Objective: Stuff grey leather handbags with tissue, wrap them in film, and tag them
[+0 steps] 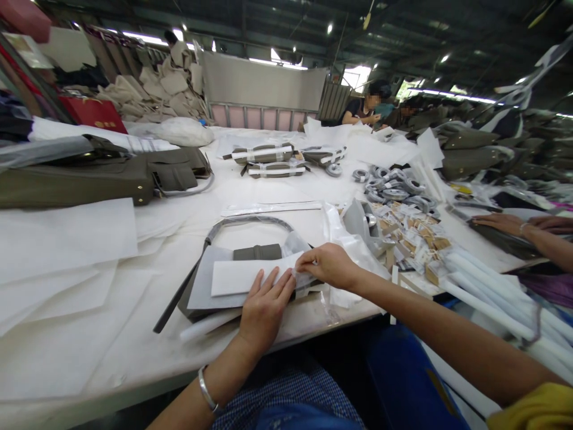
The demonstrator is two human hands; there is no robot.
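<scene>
Olive bag [257, 252] laid flat on worktop [250, 192]. White strip [239, 278] set across top of bag, grey sheet [203, 280] beneath. Strip pressed by left hand [263, 313], fingers extended and slightly spread. Translucent wrap [294, 243] apparently pinched at right of bag by right hand [329, 264], fingertips together. Best done with even finger pressure, strip held straight along bag, wrap drawn smooth without creases. Looped handle [250, 220] beyond bag best left untwisted, clear of strip.

Silver bangle [205, 389], yellow sleeve [532, 409], perhaps checked apron [290, 395].
</scene>
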